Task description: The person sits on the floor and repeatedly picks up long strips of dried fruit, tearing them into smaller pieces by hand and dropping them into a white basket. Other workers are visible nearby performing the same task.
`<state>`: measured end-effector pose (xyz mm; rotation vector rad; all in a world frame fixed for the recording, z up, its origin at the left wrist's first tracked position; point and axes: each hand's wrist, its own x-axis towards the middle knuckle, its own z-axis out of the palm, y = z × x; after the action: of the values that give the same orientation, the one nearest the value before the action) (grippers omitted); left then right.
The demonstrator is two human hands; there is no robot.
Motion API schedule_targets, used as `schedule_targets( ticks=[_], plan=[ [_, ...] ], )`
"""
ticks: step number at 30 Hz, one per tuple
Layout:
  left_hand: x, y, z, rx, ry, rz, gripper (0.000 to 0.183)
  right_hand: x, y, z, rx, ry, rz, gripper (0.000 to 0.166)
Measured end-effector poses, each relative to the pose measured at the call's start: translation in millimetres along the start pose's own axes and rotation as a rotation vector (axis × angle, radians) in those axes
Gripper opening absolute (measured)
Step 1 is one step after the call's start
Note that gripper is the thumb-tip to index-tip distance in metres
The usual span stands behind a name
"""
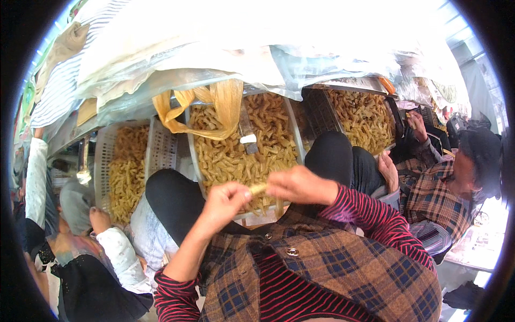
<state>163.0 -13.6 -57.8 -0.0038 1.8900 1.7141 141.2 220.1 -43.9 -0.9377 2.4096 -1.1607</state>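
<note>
My left hand (pixel 225 201) pinches one end of a short yellowish piece (pixel 257 188), probably food, between thumb and fingers. At the other end of that piece, my right hand (pixel 299 185) is closed with curled fingers and blurred by motion. Both hands are over the near edge of a white plastic crate (pixel 297 133) standing between my knees. Many similar yellow-brown pieces (pixel 229 165) fill this crate. A dark flat object with a white band (pixel 248 139) lies upon them, and a tan plastic bag (pixel 227 108) hangs over the crate's far side.
On the left stands another perforated white crate (pixel 102 161) of such pieces; a dark crate (pixel 322 108) with more is at the right. People sit close on both sides, one in a plaid vest (pixel 426 189). Pale plastic sheeting (pixel 257 60) covers the surface beyond the crates.
</note>
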Motion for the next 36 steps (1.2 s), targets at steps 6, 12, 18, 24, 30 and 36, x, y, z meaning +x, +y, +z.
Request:
schedule_targets(
  ticks=[6,12,18,24,30,36],
  plan=[
    [84.6,43.7,-24.3,0.165,0.365,0.404,0.013,78.6,26.8,-45.8,-0.191,0.362,0.03,0.028],
    [88.5,-29.4,-23.8,0.379,0.473,0.295,0.029,51.3,45.7,-46.7,-0.114,0.242,0.221,0.031],
    [43.6,-13.9,15.0,0.015,-0.015,-0.337,0.054,28.3,-11.4,-16.9,0.304,0.32,0.016,0.032],
    [19.3,-15.2,58.9,-0.982,-0.174,-0.31,0.04,-13.0,-55.4,26.7,0.462,0.079,-0.143,0.038],
    [-0.1,6.1,68.5,-0.311,-0.258,-0.064,0.016,3.9,-8.9,-3.0,0.126,0.266,-0.164,0.028],
    [-12.8,41.0,31.3,0.528,0.049,0.396,0.016,-8.0,-11.6,16.6,0.468,0.07,0.174,0.034]
  ],
)
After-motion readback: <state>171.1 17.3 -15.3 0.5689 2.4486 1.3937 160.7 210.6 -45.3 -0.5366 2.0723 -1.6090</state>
